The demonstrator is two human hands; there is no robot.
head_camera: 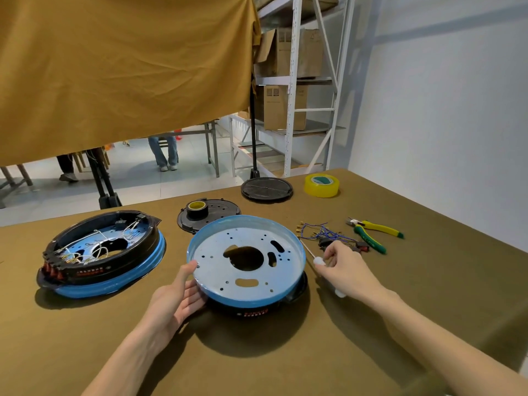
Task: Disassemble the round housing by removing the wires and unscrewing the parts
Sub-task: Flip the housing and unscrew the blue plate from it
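Red and white print on housing [255, 311]: unreadable.

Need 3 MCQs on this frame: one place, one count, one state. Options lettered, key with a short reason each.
1. Where do the pliers lie?
A. right of the blue wires
B. inside the left housing
C. under the cloth

2. How many tape rolls are on the table?
A. one
B. two
C. four

3. What is the right hand doing?
A. resting flat
B. gripping a screwdriver
C. holding the pliers

Key: 1 A, the pliers sit beyond the wire bundle at right. 2 B, a clear yellow roll and a small black roll. 3 B, fingers curl round the white handle.
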